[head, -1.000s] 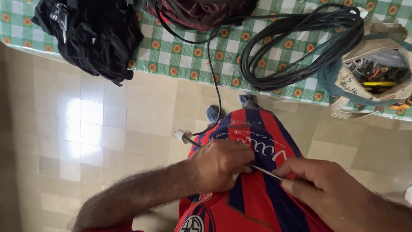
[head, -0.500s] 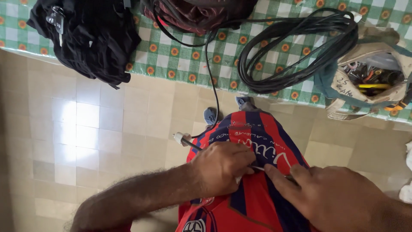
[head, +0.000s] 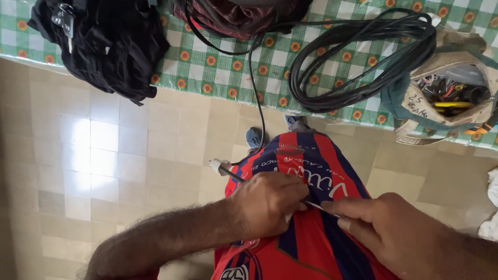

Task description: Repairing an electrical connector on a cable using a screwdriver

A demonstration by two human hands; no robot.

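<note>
My left hand (head: 270,205) is curled into a fist around a thin black cable (head: 233,176) ending in a small white plug (head: 215,165), held over my red-and-blue striped shirt (head: 306,166). My right hand (head: 386,228) pinches a slim metal tool (head: 321,209), fingers pressed together; its tip seems to meet the cable inside my left fist, partly hidden. Coiled black cable (head: 363,57) lies on the green checked tablecloth (head: 207,62), beside an open tool bag (head: 446,96).

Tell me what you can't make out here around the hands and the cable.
Head view only:
- Left hand: the closed fist hides what it grips of the thin cable.
- Right hand: its fingers cover the end of the thin tool.
- Tool bag: contents too small to tell apart.
- White cloth: cut off by the right edge.
</note>
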